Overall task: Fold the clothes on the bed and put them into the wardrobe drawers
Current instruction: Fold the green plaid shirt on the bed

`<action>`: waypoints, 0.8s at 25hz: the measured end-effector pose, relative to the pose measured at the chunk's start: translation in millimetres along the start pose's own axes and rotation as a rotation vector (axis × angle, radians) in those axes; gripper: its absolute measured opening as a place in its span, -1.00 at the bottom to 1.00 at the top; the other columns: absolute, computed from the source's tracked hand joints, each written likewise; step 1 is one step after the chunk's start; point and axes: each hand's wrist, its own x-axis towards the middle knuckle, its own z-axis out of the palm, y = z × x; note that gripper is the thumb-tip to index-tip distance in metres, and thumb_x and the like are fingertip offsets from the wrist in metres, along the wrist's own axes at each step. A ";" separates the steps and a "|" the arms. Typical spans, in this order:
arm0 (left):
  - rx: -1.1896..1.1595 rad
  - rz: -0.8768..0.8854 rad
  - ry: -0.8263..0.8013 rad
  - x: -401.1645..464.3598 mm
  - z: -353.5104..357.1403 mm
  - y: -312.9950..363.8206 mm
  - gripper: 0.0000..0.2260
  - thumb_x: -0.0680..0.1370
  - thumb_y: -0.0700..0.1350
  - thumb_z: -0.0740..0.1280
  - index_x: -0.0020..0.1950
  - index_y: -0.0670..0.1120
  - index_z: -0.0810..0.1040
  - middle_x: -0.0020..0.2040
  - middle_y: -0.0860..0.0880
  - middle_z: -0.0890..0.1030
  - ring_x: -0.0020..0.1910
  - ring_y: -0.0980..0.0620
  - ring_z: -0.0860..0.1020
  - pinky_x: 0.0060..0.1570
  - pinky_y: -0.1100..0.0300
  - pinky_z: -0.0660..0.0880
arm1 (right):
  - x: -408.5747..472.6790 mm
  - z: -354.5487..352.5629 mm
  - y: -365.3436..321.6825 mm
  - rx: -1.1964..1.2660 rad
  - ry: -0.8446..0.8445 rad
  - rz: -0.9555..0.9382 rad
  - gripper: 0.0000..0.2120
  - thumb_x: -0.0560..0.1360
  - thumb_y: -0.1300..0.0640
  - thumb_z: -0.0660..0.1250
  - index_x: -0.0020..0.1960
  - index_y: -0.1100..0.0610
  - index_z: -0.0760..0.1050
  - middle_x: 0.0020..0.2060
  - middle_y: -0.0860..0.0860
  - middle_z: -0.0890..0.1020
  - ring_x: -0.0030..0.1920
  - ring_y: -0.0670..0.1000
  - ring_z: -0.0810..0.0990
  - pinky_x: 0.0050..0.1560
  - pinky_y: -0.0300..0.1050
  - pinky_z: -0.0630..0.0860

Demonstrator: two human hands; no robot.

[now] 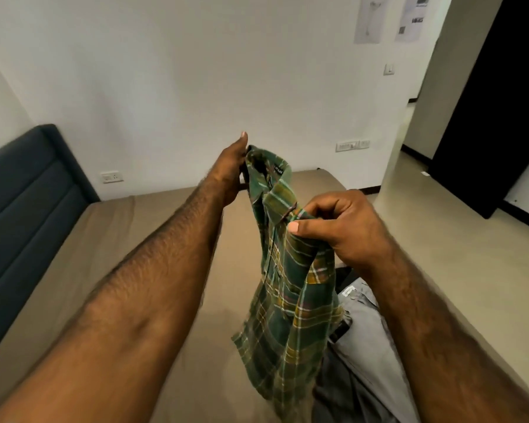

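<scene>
You pinch the green plaid shirt (284, 288) at the collar, left hand (231, 172) far side, right hand (339, 227) near side, so it hangs straight above the bed (153, 239) for folding.

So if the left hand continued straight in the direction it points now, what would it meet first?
Probably nothing close. The left hand, gripping the plaid shirt, points up and away over the bed toward the white wall. Depth is unclear.

Two bare forearms, hairy, no sleeves visible, left hand (231, 169), right hand (339, 224), short nails, no rings, no watch
</scene>
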 end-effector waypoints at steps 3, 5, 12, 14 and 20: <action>-0.001 -0.028 0.016 -9.1 -37.4 -8.6 -0.40 0.55 0.41 0.26 0.25 -0.07 0.62 0.14 -0.07 0.72 0.17 -0.09 0.64 0.20 -0.08 0.54 | 3.6 39.5 -6.8 -0.051 -0.139 0.023 -0.90 0.42 0.12 0.61 -0.21 0.07 0.70 -0.25 -0.04 0.73 -0.17 -0.03 0.73 -0.07 0.04 0.70; 0.014 -0.080 0.055 -11.8 -94.0 -25.2 -0.50 0.61 0.32 0.28 0.19 -0.10 0.60 0.09 -0.10 0.69 0.04 -0.08 0.64 0.12 0.00 0.54 | 9.2 99.6 1.1 -0.102 -0.284 0.026 -0.89 0.44 0.06 0.60 -0.19 0.04 0.69 -0.25 -0.08 0.72 -0.18 -0.10 0.71 -0.04 0.05 0.71; 1.039 -0.498 0.363 -52.1 -303.4 -183.4 -0.25 0.56 0.17 0.47 0.63 -0.04 0.22 0.50 -0.22 0.45 0.42 -0.31 0.47 0.31 -0.17 0.51 | -24.8 362.1 108.2 -0.226 -0.858 -0.019 -0.63 0.57 0.08 0.47 0.36 0.06 0.58 0.23 0.02 0.63 0.23 0.05 0.58 0.31 0.09 0.56; 1.238 -0.534 0.413 -87.2 -339.6 -256.2 -0.35 0.58 0.15 0.43 0.57 -0.04 0.27 0.43 -0.22 0.51 0.35 -0.30 0.52 0.20 -0.13 0.56 | -45.8 424.0 162.3 -0.194 -0.893 0.130 -0.58 0.56 0.05 0.48 0.41 0.04 0.55 0.31 0.03 0.60 0.29 0.07 0.58 0.36 0.05 0.53; 1.255 -0.561 -0.220 -201.2 -340.4 -461.8 -0.33 0.54 0.20 0.45 0.59 0.11 0.31 0.53 -0.04 0.45 0.48 -0.11 0.42 0.47 -0.13 0.41 | -110.6 466.0 325.1 -0.264 -0.578 0.725 -0.86 0.65 0.06 0.31 -0.03 0.00 0.63 -0.13 -0.03 0.67 -0.10 -0.04 0.65 0.04 0.01 0.68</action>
